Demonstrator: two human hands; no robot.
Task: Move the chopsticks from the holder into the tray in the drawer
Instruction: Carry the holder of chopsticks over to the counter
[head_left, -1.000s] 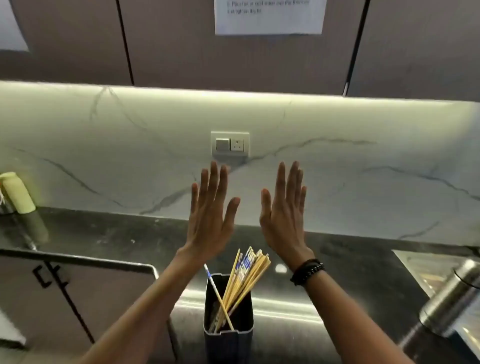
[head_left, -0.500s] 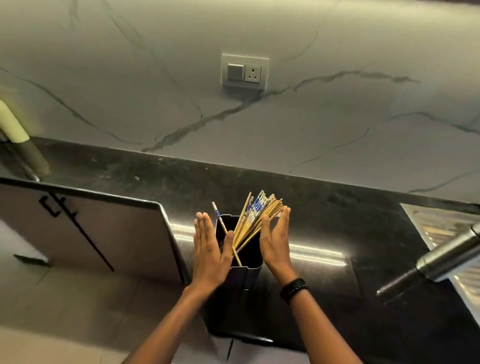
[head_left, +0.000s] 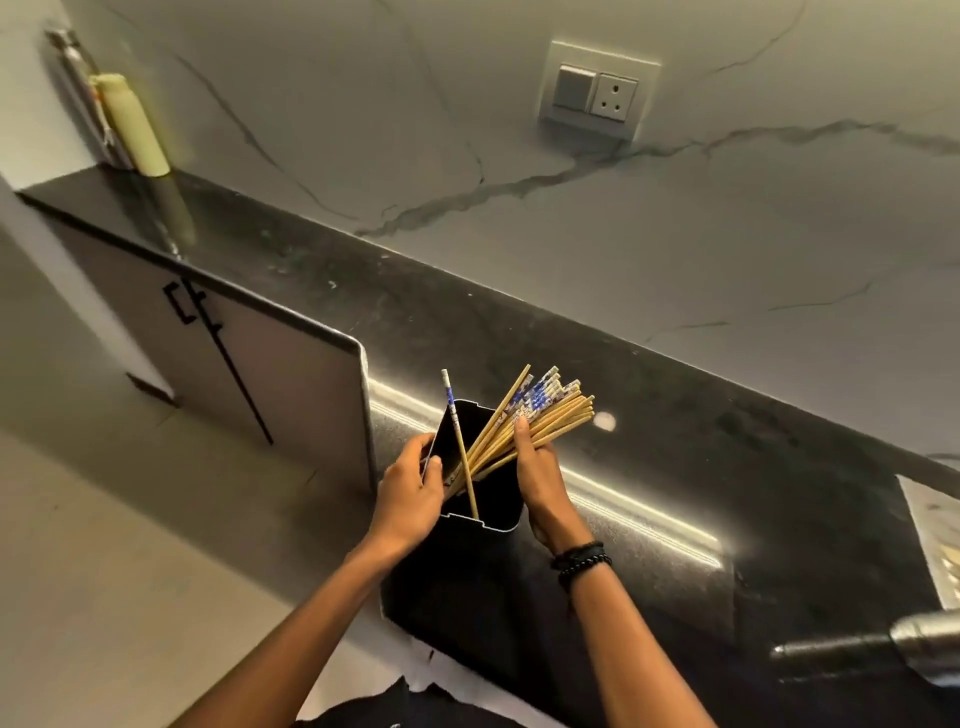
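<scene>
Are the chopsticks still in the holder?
Yes. The chopsticks stand in the holder, leaning right; one leans apart. Both hands touch it.

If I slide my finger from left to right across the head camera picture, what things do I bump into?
Pale bottle → cabinet handles → left hand → holder → right hand → bracelet → wall socket → metal flask.

— From where is the scene viewed?
— A single head view is given, from above and close behind both forearms; the dark countertop (head_left: 675, 467) is looked down on obliquely; the marble backsplash (head_left: 727, 234) is faced; the frame is tilted.
</scene>
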